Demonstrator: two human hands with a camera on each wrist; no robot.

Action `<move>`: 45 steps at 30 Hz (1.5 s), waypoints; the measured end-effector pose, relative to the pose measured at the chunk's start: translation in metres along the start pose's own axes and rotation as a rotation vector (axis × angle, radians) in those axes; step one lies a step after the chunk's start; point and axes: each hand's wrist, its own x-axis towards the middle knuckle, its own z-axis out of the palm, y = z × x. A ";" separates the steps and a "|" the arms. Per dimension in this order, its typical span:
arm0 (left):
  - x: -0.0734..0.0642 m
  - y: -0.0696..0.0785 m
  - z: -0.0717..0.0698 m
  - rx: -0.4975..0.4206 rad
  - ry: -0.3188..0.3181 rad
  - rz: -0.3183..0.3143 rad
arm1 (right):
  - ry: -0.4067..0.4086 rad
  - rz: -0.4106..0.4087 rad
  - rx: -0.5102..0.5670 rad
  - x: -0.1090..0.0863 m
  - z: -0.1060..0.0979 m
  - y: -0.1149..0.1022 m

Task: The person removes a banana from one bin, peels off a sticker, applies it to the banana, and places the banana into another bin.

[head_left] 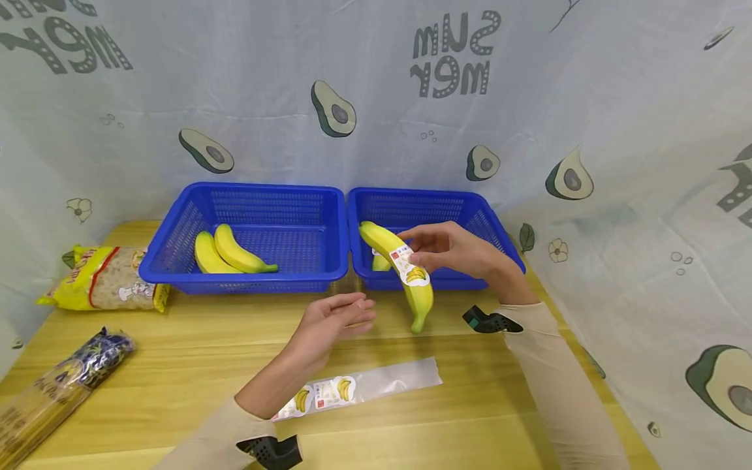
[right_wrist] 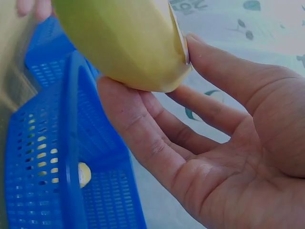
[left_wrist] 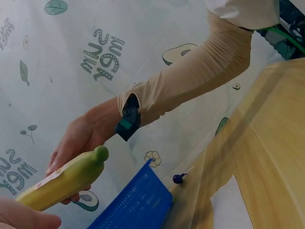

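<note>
My right hand (head_left: 455, 251) pinches a yellow banana (head_left: 384, 243) with a white sticker on it, in front of the right blue basket (head_left: 493, 251). In the right wrist view, the thumb presses near the sticker's edge and the fingers support the banana (right_wrist: 119, 43) from the other side. Part of another banana (head_left: 380, 262) shows inside that basket, mostly hidden behind the held one. My left hand (head_left: 329, 326) hovers beside the held banana, fingers loosely extended and holding nothing. Below it lies a clear strip (head_left: 390, 384) with banana stickers (head_left: 335, 391), partly covered by the left forearm.
The left blue basket (head_left: 243, 277) holds two bananas (head_left: 237, 251). At the table's left are a yellow-and-clear food bag (head_left: 111, 277) and a long pack of noodles (head_left: 59, 391). A printed curtain (head_left: 376, 156) hangs behind the wooden table (head_left: 235, 339).
</note>
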 end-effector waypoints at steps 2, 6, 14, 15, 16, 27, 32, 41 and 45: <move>0.006 -0.002 0.003 -0.064 0.011 -0.018 | 0.024 0.002 0.003 0.003 -0.004 -0.003; 0.016 -0.004 0.007 -0.153 0.059 -0.037 | 0.056 0.011 0.007 0.008 -0.009 -0.008; 0.033 -0.010 0.009 -0.275 0.145 -0.013 | 0.099 0.053 0.002 0.019 -0.019 -0.010; 0.035 -0.010 0.009 -0.294 0.157 -0.013 | 0.105 0.058 -0.001 0.020 -0.021 -0.009; 0.037 -0.011 0.009 -0.309 0.167 -0.012 | 0.110 0.062 -0.006 0.021 -0.023 -0.009; 0.049 -0.010 0.012 -0.449 0.205 -0.014 | 0.167 0.107 -0.064 0.029 -0.037 -0.003; 0.052 -0.012 0.013 -0.486 0.229 -0.003 | 0.169 0.142 -0.071 0.034 -0.041 0.001; 0.059 -0.014 0.017 -0.527 0.282 0.003 | 0.183 0.182 -0.013 0.049 -0.054 0.012; 0.064 -0.016 0.019 -0.553 0.307 0.006 | 0.176 0.186 0.013 0.055 -0.059 0.017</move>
